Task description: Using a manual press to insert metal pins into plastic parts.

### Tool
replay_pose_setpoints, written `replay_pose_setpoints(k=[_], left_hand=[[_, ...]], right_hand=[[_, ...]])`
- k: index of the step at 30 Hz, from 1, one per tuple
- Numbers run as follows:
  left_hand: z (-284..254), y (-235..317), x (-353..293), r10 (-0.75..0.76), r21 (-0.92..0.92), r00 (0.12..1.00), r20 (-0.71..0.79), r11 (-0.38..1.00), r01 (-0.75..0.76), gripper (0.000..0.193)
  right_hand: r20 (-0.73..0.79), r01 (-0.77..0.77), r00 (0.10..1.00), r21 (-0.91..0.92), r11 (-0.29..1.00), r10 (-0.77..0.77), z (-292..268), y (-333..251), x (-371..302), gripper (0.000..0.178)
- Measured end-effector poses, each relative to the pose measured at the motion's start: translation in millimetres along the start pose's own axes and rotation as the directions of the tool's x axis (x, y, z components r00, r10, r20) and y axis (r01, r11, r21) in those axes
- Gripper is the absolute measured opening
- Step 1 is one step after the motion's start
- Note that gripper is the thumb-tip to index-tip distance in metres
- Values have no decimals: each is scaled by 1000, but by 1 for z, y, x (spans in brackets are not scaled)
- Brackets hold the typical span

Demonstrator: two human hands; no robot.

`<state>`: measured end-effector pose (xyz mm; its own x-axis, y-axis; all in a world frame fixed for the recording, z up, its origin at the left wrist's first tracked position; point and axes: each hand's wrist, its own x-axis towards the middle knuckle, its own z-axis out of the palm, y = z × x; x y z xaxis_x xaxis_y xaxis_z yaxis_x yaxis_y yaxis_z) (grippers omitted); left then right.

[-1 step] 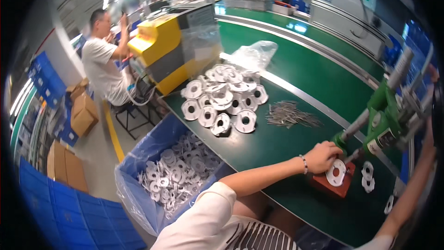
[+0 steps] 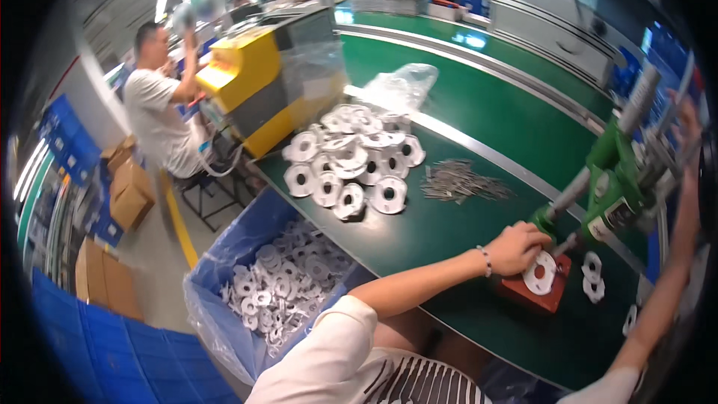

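My left hand (image 2: 516, 248) is closed, its fingers bent at the upper left edge of a white plate with a round hole (image 2: 539, 275). What the fingertips pinch is hidden. The plate rests on a red block (image 2: 534, 301) under a green hand press (image 2: 609, 191). My right arm reaches up along the right side, and my right hand (image 2: 685, 121) is raised beside the press's upper end. That hand is blurred, so its grip cannot be made out. A loose heap of thin metal pins (image 2: 462, 181) lies on the dark green table (image 2: 419, 243) to the left of the press.
Similar white plates (image 2: 348, 151) are piled at the table's far left. Below the table edge stands a blue, plastic-lined bin (image 2: 213, 284) holding many white parts. A few white pieces (image 2: 593, 277) lie right of the block. Farther left, a person (image 2: 157, 101) sits by a yellow-black machine (image 2: 243, 75).
The whole view has shifted slightly, so the table and press appear a little farther left. My left hand stays at the white plate; my right hand shows more fully beside the press.
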<state>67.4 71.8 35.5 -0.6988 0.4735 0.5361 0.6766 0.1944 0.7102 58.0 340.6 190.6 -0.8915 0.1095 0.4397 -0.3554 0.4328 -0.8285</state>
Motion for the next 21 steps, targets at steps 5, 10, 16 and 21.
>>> replay_pose_setpoints(k=[5, 10, 16, 21], left_hand=[[-11, -5, -6, 4, 110, 1000, 27, 994, -7, 40], [-19, 12, -8, 47, 44, 998, 29, 998, -48, 39], [-28, 22, -5, -45, -254, 998, -31, 966, 36, 27], [-62, 17, -8, -35, -98, 955, -294, 995, 6, 30]], right_hand=[[230, -402, 915, 565, 720, 330, 27, 106, 72, 29], [178, -382, 910, 711, 590, 375, 58, 145, 7, 35], [-84, 134, 990, 349, 928, -112, 46, 163, -104, 28], [16, 502, 833, -445, 742, -554, 56, 108, -120, 5]])
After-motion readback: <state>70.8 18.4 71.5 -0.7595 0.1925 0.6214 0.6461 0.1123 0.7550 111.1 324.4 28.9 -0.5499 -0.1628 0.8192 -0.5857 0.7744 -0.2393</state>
